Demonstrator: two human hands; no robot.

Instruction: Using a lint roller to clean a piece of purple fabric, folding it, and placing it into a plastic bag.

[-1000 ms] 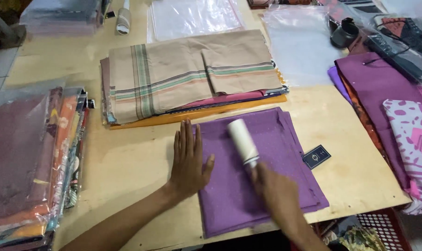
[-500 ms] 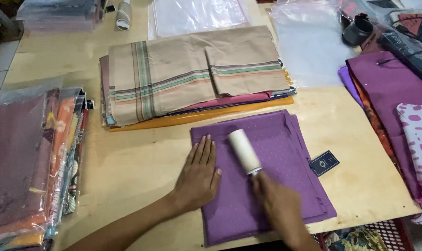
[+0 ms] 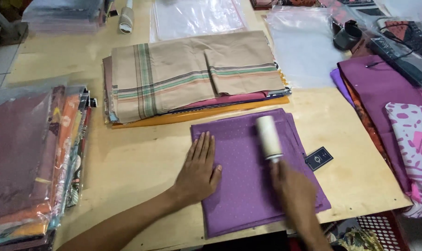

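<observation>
1. Left hand (image 3: 198,171) lies flat, fingers spread wide, palm down on the left edge of the purple cloth (image 3: 248,186), holding nothing
2. Right hand (image 3: 294,190) is wrapped around the handle of the lint roller (image 3: 268,138), and the white roll lies on the cloth, pointing away from the person
3. The cloth is folded and sits at the near edge of the wooden table (image 3: 136,162), in front of the person
4. A small dark tag (image 3: 319,158) pokes out just beside the cloth's right edge
5. Beyond the cloth there's a stack of folded fabric (image 3: 192,74), beige with green stripes on top, pink and orange layers under it
6. Far left, bagged fabrics (image 3: 29,153) piled up; to the right, more purple cloth and a pink patterned piece (image 3: 413,135)
7. Clear plastic bags (image 3: 304,46) lie at the back of the table
</observation>
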